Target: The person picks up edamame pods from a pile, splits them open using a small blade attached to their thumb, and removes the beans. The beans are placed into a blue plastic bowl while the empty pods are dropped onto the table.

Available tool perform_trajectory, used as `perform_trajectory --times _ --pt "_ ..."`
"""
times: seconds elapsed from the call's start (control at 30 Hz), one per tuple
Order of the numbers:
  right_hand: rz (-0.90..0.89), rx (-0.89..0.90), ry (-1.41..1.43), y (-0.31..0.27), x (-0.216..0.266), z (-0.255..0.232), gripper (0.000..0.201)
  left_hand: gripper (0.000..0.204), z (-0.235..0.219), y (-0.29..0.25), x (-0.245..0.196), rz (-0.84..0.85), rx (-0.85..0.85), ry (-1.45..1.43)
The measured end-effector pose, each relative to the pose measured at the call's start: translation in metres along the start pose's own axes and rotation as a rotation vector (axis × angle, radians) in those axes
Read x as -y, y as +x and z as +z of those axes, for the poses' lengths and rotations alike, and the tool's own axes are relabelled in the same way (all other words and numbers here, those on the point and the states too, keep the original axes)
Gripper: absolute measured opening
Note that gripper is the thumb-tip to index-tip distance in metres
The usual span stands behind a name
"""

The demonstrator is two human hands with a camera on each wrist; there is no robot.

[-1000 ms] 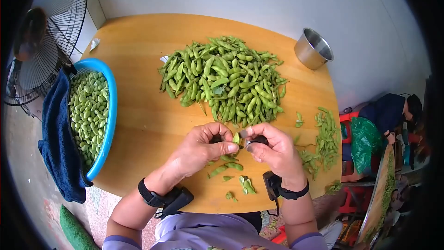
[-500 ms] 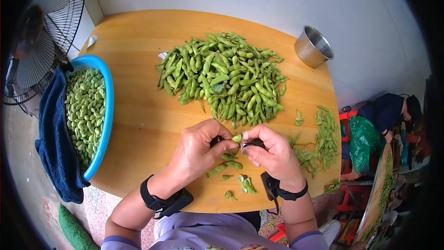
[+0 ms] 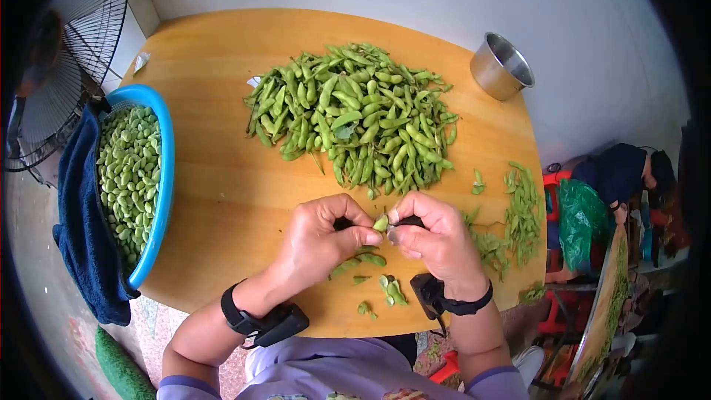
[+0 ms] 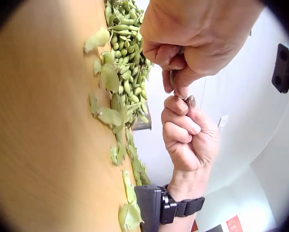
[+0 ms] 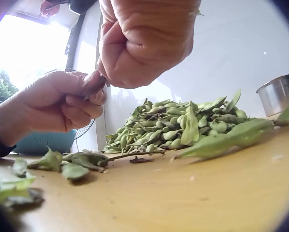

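Over the front of the table, my left hand [image 3: 318, 237] pinches a green soybean pod [image 3: 381, 223] between thumb and forefinger. My right hand [image 3: 438, 241] meets it from the other side, its thumb and fingertip pinching the pod's end. In the left wrist view, the right hand [image 4: 188, 130] has its other fingers curled in, and the fingertips of both hands meet. The left hand [image 5: 57, 99] in the right wrist view hides most of the pod. A large heap of whole pods [image 3: 363, 115] lies just beyond the hands.
At left, a blue-rimmed basket [image 3: 167, 170] holds shelled beans [image 3: 129, 178], with a dark blue towel [image 3: 78, 215] over its side. Empty pods [image 3: 522, 215] lie at the right and a few husks [image 3: 392, 290] near the front. A steel cup [image 3: 496, 74] stands at the back right.
The hands stay together at the pod, with small shifts of the fingertips; the right hand's thumb and finger have closed in on the pod's end. The head view has shifted slightly.
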State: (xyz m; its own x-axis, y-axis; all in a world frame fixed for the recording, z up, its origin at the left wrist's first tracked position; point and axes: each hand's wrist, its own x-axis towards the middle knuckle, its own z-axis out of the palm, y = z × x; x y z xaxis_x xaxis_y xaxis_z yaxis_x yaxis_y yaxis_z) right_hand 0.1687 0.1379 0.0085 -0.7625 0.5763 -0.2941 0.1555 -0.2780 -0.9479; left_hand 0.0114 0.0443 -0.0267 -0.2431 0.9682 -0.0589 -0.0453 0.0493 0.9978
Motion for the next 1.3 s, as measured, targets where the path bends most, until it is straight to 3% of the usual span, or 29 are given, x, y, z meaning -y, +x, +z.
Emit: perform_trajectory --times 0.03,0.07,0.13,0.23,0.27,0.33,0.37,0.4,0.47,0.5,0.57,0.63,0.7,0.8,0.87,0.97,1.07,1.1,1.17,1.3 --pt "-0.026 0.021 0.011 0.001 0.000 -0.001 0.009 0.010 -0.001 0.001 0.000 -0.129 0.054 -0.175" --pt "-0.026 0.016 0.012 0.001 -0.001 -0.003 0.009 0.010 -0.003 0.001 0.002 -0.130 0.060 -0.175" --pt "-0.088 0.112 0.144 0.003 -0.004 -0.006 0.009 0.010 -0.004 0.004 0.009 -0.347 0.223 -0.817" --pt "-0.184 0.228 0.253 0.005 -0.005 -0.006 0.009 0.013 -0.001 0.001 0.006 -0.353 0.341 -1.009" --pt "-0.190 0.223 0.249 0.003 -0.003 -0.005 0.009 0.013 0.000 0.002 0.002 -0.350 0.350 -1.006" --pt "-0.086 0.044 0.082 0.000 0.003 -0.002 0.009 0.016 0.005 0.002 -0.005 -0.201 0.048 -0.707" --pt "-0.047 -0.008 0.049 -0.002 0.006 0.001 0.008 0.017 0.007 0.002 -0.003 -0.019 -0.009 -0.483" --pt "-0.050 -0.003 0.051 -0.002 0.005 0.004 0.008 0.017 0.005 0.001 -0.004 -0.017 -0.013 -0.479" --pt "-0.162 -0.108 -0.203 -0.003 0.002 0.009 0.007 0.015 0.000 -0.004 -0.005 0.197 -0.037 0.293" --pt "-0.160 -0.101 -0.203 -0.004 0.001 0.010 0.007 0.013 0.003 -0.001 0.001 0.403 -0.116 0.340" --pt "-0.302 -0.128 -0.465 -0.004 0.001 0.008 0.007 0.011 0.003 -0.004 -0.001 0.326 -0.114 0.330" --pt "-0.338 -0.136 -0.490 -0.004 -0.001 0.010 0.008 0.009 0.003 -0.005 -0.003 0.247 -0.105 0.319" --pt "-0.374 -0.143 -0.512 -0.002 -0.003 0.009 0.009 0.010 0.001 -0.003 -0.004 -0.160 0.010 -0.335" --pt "-0.371 -0.117 -0.469 -0.002 -0.002 0.005 0.007 0.008 0.001 0.001 -0.003 -0.200 0.044 -0.346" --pt "-0.110 -0.026 -0.129 -0.002 0.006 0.002 0.005 0.008 -0.003 0.002 0.001 -0.241 0.106 -0.431" --pt "0.042 0.045 0.112 0.003 0.000 -0.005 0.004 0.007 -0.005 0.003 0.003 -0.314 0.168 -0.566" --pt "0.076 0.036 0.242 0.005 -0.001 -0.004 0.004 0.008 -0.005 0.005 0.005 -0.344 0.151 -0.587" --pt "0.076 0.035 0.241 0.006 0.000 -0.002 0.004 0.008 -0.005 0.005 0.005 -0.337 0.134 -0.561" --pt "0.020 -0.109 -0.017 0.004 0.001 0.004 0.005 0.009 -0.002 0.006 -0.002 -0.297 0.079 -0.521" --pt "-0.005 -0.148 -0.057 0.003 0.000 0.009 0.005 0.015 0.003 0.003 -0.013 -0.264 0.032 -0.450"
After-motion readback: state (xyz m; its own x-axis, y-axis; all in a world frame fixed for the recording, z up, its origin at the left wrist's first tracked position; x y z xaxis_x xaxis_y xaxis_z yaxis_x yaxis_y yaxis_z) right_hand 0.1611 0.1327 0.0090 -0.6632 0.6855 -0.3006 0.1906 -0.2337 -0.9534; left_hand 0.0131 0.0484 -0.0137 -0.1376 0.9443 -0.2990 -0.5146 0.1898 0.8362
